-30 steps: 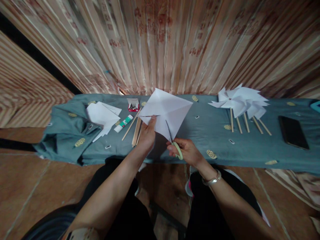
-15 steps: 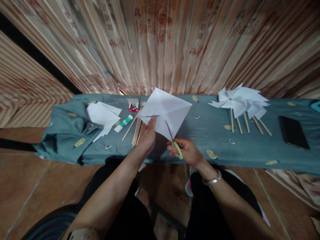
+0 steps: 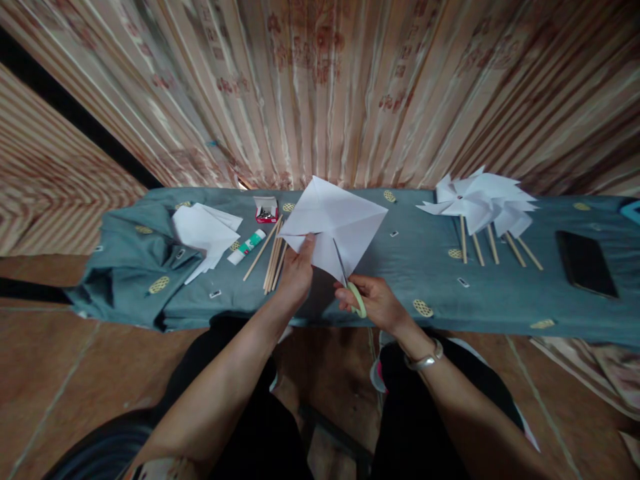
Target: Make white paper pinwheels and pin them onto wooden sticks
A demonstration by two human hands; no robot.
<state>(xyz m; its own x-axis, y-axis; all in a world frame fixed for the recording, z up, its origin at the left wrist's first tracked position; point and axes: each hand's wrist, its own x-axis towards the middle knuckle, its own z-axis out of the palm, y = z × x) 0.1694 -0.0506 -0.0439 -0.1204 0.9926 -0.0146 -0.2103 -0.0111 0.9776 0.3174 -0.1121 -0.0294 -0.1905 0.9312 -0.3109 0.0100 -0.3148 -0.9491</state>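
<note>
A creased square of white paper (image 3: 350,213) is held up over the middle of the cloth-covered bench. My left hand (image 3: 299,270) pinches its lower left part, thumb on top and fingers hidden underneath. A slit runs in from the left corner beside the thumb. My right hand (image 3: 367,297) grips pale green-handled scissors (image 3: 356,300), whose blades lie at the paper's bottom corner and point toward its centre. Just left of my left hand lie several wooden sticks (image 3: 274,263), partly covered by the paper and hand.
To the left are white paper pieces (image 3: 207,230), a glue stick (image 3: 247,247) and a small red box (image 3: 267,210) of metal bits. Several paper pinwheels (image 3: 483,200) on sticks lie right, beside a black phone (image 3: 587,263). A curtain (image 3: 330,93) hangs behind the bench (image 3: 400,267).
The paper has shifted slightly to the right with my left hand. The scissors stay nearly in place at the bottom corner, and the left slit looks a little more closed.
</note>
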